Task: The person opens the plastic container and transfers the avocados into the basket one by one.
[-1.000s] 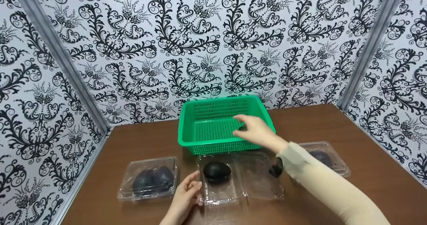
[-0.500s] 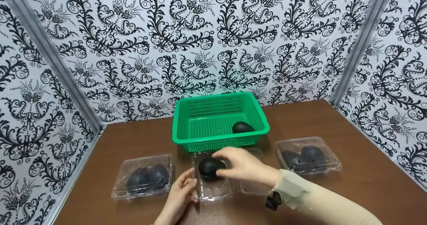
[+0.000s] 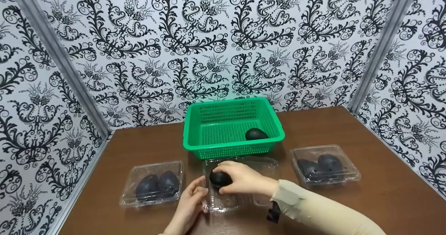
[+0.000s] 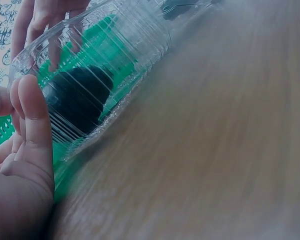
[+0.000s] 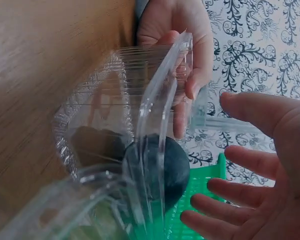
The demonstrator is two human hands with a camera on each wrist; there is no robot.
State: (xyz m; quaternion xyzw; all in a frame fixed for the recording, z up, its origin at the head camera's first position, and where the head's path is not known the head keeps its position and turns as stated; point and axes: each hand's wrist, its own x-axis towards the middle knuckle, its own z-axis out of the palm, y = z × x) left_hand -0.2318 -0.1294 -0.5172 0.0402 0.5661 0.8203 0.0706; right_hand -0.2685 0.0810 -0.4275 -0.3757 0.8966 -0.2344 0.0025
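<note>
An unlidded clear plastic clamshell container [image 3: 223, 203] lies before the basket, its lid [image 3: 266, 165] folded out to the right. Inside is one dark avocado [image 3: 220, 179]. My left hand [image 3: 191, 196] grips the container's left edge between thumb and fingers. Over the avocado, my right hand [image 3: 240, 179] reaches with thumb and fingers to either side of it. In the right wrist view the right fingers [image 5: 245, 195] are spread, with a gap to the avocado [image 5: 162, 170]. Another dark avocado [image 3: 256, 134] rests in the front right of the green basket [image 3: 233, 149].
A closed clear container [image 3: 153, 186] of dark avocados stands on the left, and a similar container [image 3: 325, 165] on the right. All are on a brown wooden table [image 3: 146, 144]. A black-and-white patterned wall [image 3: 223, 47] rises behind the basket.
My right hand has come back from the basket, where an avocado now lies, to the avocado in the unlidded container. The left hand keeps its grip on the container's edge.
</note>
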